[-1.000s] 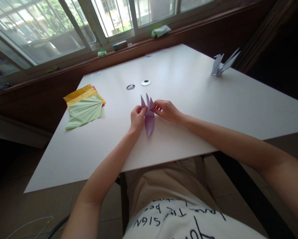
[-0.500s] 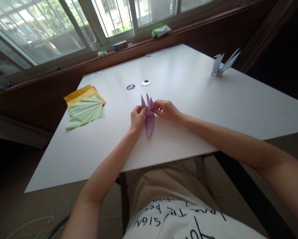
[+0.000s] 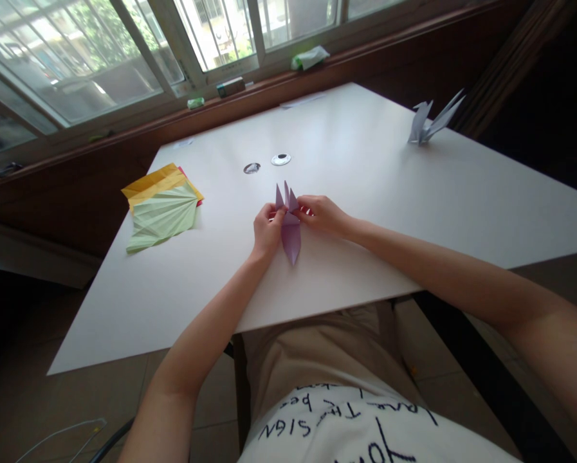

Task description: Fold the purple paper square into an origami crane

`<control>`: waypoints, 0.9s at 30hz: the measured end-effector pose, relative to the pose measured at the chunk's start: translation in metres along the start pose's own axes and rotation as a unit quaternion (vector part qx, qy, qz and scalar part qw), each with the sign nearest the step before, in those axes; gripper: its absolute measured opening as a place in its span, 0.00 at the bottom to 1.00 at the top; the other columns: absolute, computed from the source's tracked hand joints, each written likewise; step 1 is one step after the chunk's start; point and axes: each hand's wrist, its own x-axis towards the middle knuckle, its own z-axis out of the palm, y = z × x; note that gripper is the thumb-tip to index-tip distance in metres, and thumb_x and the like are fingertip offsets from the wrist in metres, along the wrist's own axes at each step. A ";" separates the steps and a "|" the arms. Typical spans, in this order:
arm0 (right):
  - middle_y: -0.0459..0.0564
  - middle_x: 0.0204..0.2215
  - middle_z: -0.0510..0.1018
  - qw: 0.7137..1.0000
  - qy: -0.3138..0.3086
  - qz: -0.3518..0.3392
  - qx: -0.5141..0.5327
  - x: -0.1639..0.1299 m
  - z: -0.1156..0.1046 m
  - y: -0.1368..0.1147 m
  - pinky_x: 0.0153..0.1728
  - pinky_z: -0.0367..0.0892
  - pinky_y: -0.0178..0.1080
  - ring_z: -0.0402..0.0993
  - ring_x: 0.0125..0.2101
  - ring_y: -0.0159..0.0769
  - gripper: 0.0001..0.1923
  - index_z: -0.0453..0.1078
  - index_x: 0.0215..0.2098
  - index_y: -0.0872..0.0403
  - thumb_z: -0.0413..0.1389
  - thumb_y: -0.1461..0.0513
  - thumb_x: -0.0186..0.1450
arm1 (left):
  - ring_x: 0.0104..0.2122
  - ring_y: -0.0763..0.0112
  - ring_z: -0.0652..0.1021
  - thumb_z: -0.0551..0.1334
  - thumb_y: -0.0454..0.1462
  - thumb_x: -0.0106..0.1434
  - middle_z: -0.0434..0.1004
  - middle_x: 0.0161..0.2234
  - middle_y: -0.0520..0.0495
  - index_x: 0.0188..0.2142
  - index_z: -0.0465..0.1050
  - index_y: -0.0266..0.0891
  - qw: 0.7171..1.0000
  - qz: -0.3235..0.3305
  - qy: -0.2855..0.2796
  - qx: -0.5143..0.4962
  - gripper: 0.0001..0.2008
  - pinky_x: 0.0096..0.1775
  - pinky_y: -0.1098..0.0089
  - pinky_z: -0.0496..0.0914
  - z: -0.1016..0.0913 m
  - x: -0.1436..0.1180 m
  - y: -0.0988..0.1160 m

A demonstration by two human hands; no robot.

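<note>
A piece of folded purple origami paper (image 3: pixel 291 241) is held over the white table (image 3: pixel 365 270), close to its front edge. Three narrow points rise from its far end, and one wide flap tapers toward me. My left hand (image 3: pixel 267 228) pinches its left side between thumb and fingers. On the opposite side, the thumb and fingers of my right hand (image 3: pixel 323 213) grip it just below the points. My fingertips cover part of the folds at the middle.
Creased green paper (image 3: pixel 165 217) lies over yellow paper (image 3: pixel 155 180) on the left, with a red edge beneath. A pale origami crane (image 3: pixel 426 125) stands far right. Two round fittings (image 3: pixel 281 159) sit beyond my hands. Small items, including a box (image 3: pixel 231 87), line the windowsill.
The purple paper has turned slightly, its near tip swinging a little to the right. Both hands keep their hold on it in nearly the same place.
</note>
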 end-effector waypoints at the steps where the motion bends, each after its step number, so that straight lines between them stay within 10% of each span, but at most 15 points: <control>1: 0.47 0.26 0.73 1.000 -0.009 0.001 -0.001 0.000 0.000 0.000 0.28 0.59 0.32 0.68 0.26 0.30 0.06 0.68 0.29 0.57 0.49 0.65 0.59 | 0.29 0.74 0.72 0.59 0.39 0.55 0.70 0.24 0.53 0.24 0.66 0.38 1.000 0.005 0.000 0.002 0.07 0.33 0.74 0.65 0.000 0.000 -0.001; 27: 0.47 0.26 0.76 0.996 0.066 0.032 -0.045 0.000 0.000 -0.001 0.28 0.59 0.33 0.68 0.26 0.31 0.04 0.69 0.28 0.55 0.54 0.63 0.59 | 0.28 0.74 0.73 0.60 0.41 0.55 0.72 0.25 0.52 0.26 0.68 0.39 1.000 0.011 0.008 0.023 0.07 0.33 0.73 0.67 -0.003 0.003 -0.004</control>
